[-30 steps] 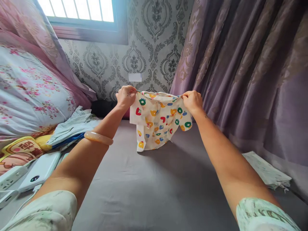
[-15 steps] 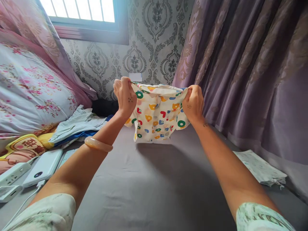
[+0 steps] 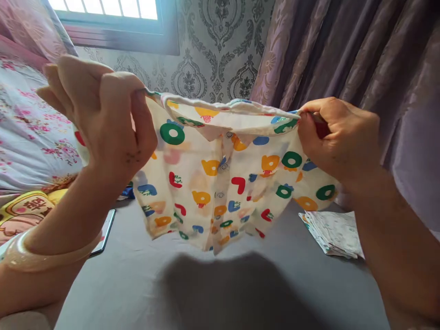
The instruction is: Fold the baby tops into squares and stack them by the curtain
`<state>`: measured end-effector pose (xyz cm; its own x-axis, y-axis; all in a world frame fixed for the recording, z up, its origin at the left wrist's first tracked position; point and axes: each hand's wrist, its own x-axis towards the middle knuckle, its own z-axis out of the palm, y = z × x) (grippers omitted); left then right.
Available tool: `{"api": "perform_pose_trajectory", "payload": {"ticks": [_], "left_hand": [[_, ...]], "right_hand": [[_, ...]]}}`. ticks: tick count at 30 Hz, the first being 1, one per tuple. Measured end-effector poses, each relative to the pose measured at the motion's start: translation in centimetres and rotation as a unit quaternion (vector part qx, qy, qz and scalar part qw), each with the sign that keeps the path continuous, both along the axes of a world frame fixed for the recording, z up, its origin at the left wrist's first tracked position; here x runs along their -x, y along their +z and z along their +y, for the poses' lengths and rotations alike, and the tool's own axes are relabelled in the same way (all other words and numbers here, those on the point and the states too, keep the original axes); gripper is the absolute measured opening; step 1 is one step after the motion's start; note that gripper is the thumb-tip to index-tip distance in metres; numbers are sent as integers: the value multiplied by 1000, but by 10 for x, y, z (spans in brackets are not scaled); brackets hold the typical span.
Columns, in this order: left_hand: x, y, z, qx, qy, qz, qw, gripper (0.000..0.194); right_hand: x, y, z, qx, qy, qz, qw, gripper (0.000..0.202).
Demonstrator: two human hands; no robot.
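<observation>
A small white button-up shirt with a print of colourful letters and shapes hangs stretched between my two hands, above the grey bed sheet. My left hand pinches it at one shoulder, beside the neckline. The opposite shoulder is gripped between the thumb and fingers of my right hand. Snap buttons run down the shirt's front, and its neck opening faces up. A pale bangle sits on my left forearm.
Folded cloth lies on the grey sheet to the right, near the purple curtain. At the left are a phone, a yellow printed cushion and floral bedding. A patterned wall stands behind.
Both hands have come up and closer to me with the shirt, moving farther apart. The shirt now hangs larger in view, its front spread and its hem clear of the sheet.
</observation>
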<state>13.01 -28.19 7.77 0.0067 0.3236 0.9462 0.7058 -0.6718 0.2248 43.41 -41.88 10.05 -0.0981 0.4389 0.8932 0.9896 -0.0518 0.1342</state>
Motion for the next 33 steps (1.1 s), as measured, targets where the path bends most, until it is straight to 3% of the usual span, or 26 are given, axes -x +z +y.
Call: {"api": "perform_pose_trajectory", "payload": {"ticks": [3,5,7,10,13,18,22,27,33], "left_hand": [[-2,7,8,-74,57,103,990,40],[-10,1,27,-31,22,131,991,32],[-20,-14,52,50,4,150,987,24],[-37,-57,92,190,-10,214,958,22],[-54,-114,121,269,-34,270,924,23],[-78,-202,142,313,-19,319,894,29],[-88,-247,152,305,-20,333,892,33],[-91,-273,169,294,-8,349,890,36],[-99,-279,187,295,-28,357,886,31]], "right_hand": [[-8,8,10,63,47,48,996,23],[-18,2,26,126,62,91,986,20],[-31,-15,48,207,66,126,968,18],[-49,-59,83,312,51,169,934,19],[-61,-114,111,398,18,172,901,22],[-61,-197,134,455,-87,145,874,31],[-54,-238,140,472,-126,107,866,36],[-56,-260,149,483,-151,82,859,38],[-70,-267,169,494,-149,53,855,38]]}}
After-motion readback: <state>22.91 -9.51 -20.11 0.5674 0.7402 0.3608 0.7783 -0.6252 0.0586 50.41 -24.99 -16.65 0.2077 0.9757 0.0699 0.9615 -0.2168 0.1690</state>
